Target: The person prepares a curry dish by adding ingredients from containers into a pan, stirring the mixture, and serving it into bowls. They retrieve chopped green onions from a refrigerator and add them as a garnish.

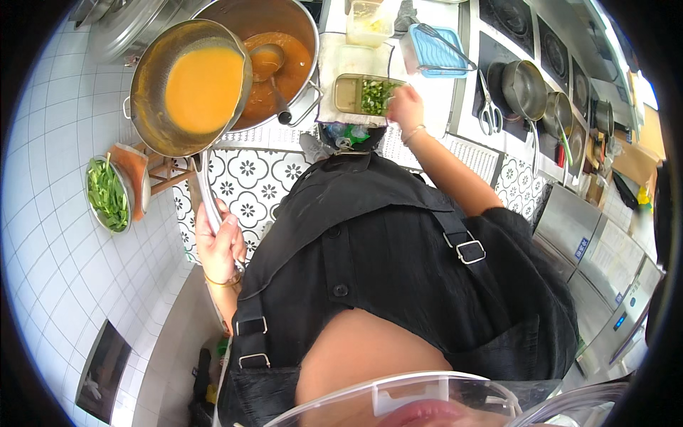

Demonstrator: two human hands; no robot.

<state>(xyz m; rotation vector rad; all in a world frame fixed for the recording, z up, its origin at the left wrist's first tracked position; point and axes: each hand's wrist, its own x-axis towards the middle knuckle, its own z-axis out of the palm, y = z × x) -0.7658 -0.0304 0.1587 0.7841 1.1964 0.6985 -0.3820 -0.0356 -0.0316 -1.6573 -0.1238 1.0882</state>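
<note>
My left hand (221,237) grips the long metal handle of a deep pan (147,91). Orange soup (203,88) lies in that pan, which is held partly over the rim of a large steel stockpot (316,58). Inside the stockpot, a ladle (275,88) rests in reddish-brown broth (296,53). My right hand (406,109) is at the right end of a rectangular container (348,95), its fingers by the chopped green onions (375,96). The fingertips are blurred, so whether they hold any green onion cannot be made out.
Behind the container stands a clear plastic tub (369,24). Tongs (445,42) lie across a blue-lined tray (435,58). Scissors (488,109) and several pans (525,88) are by the cooktops at right. A bowl of leafy greens (108,195) sits on a stool at left.
</note>
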